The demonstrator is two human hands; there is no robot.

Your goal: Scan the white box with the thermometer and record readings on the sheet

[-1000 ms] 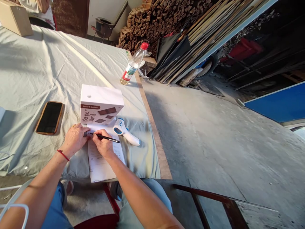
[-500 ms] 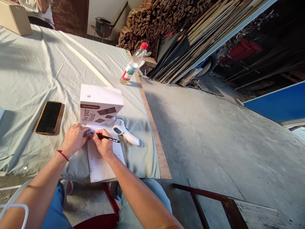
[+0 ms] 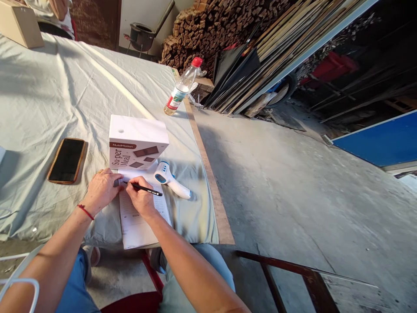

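My right hand [image 3: 142, 198] is closed around a black pen [image 3: 146, 188], its tip on the upper left of a printed sheet of paper [image 3: 140, 234]. At the sheet's left edge rests my left hand [image 3: 102, 187], with a red cord on its wrist. Its fingers are drawn together by a small dark grey piece [image 3: 116, 183], whose kind I cannot make out. Just beyond both hands, a white box [image 3: 138, 130] marked "Super Meal" stands at the sheet's top. A white and blue infrared thermometer [image 3: 172, 181] lies to the right of the paper.
A phone [image 3: 67, 161] in an orange-edged case lies left on the cloth-covered table [image 3: 97, 91]. A red-capped bottle [image 3: 178, 93] stands near the right edge. A cardboard box [image 3: 21, 24] and a person [image 3: 57, 17] are at the far left. Stacked firewood [image 3: 202, 34] lies beyond.
The pen's rear end has dipped slightly down and left as my right hand shifted a little. My left hand and the other things have stayed in place.
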